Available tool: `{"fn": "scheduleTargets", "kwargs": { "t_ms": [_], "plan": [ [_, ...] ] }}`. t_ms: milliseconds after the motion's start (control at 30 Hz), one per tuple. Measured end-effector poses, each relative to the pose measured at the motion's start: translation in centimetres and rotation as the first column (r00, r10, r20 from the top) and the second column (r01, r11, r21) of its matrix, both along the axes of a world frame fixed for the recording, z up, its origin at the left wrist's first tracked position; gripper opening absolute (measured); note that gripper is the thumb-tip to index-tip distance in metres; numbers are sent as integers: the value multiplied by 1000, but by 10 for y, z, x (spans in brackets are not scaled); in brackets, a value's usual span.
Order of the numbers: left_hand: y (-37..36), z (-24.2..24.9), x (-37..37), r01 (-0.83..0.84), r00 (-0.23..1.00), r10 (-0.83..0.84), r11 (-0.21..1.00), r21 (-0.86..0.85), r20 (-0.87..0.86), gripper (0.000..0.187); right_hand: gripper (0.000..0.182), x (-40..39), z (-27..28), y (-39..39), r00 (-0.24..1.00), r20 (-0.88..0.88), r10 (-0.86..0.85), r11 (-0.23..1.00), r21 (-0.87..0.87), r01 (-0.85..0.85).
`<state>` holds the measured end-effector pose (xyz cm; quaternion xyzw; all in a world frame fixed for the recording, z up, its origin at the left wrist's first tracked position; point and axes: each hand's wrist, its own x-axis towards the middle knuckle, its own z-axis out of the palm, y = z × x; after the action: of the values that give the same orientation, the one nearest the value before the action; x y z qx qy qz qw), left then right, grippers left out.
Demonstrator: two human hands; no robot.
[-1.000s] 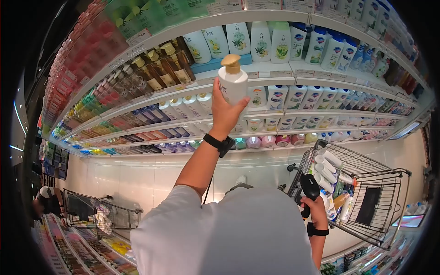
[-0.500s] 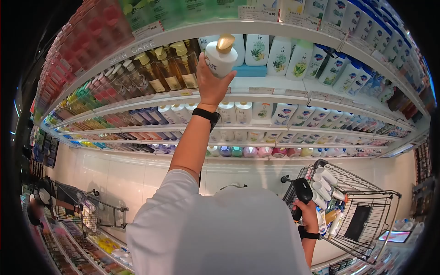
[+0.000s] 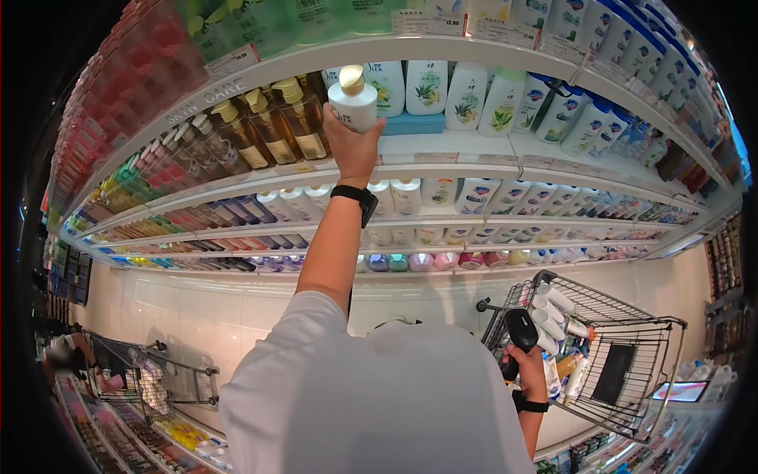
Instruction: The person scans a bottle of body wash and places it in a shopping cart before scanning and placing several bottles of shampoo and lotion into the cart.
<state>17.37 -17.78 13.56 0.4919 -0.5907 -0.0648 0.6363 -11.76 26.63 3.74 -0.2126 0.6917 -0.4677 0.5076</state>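
My left hand [image 3: 353, 146] is wrapped round a white bottle [image 3: 354, 110] with a gold top, at the front of the upper shelf. The bottle stands nearly upright; whether its base touches the shelf is hidden by my hand. Just left of it are amber pump bottles [image 3: 304, 118] with gold tops. Behind and to its right stand white bottles with green plant pictures [image 3: 427, 88], one row resting by a blue block [image 3: 414, 124]. Down by the shopping cart, my right hand [image 3: 530, 371] grips a black handheld device [image 3: 521, 330] that looks like a barcode scanner.
A wire shopping cart [image 3: 632, 316] with several bottles lying in it stands at my right. Lower shelves [image 3: 442, 175] hold rows more bottles. On the left, another person [image 3: 67, 351] is beside a second cart [image 3: 170, 371]. Pale floor tiles [image 3: 197, 296] run between.
My left hand has shifted the white bottle left, towards the amber bottles, and its tilt has lessened. The camera view has turned slightly. My right hand keeps its hold on the scanner.
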Motion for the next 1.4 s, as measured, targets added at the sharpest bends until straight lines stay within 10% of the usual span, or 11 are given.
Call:
{"fn": "scheduleTargets", "kwargs": {
  "t_ms": [333, 1000, 1400],
  "plan": [
    [-7, 0, -3, -88, 994, 96, 986, 145, -51, 112, 20, -2, -3, 2, 1000, 1, 16, 1000, 10, -16],
    [5, -39, 10, -353, 869, 307, 934, 54, 388, 92, 23, 1, -17, 16, 998, 19, 54, 997, 52, -55],
    [40, -33, 10, -140, 864, 155, 988, -69, 479, 74, 43, -9, -41, 36, 979, -203, 1, 987, 156, 32]
  ]
}}
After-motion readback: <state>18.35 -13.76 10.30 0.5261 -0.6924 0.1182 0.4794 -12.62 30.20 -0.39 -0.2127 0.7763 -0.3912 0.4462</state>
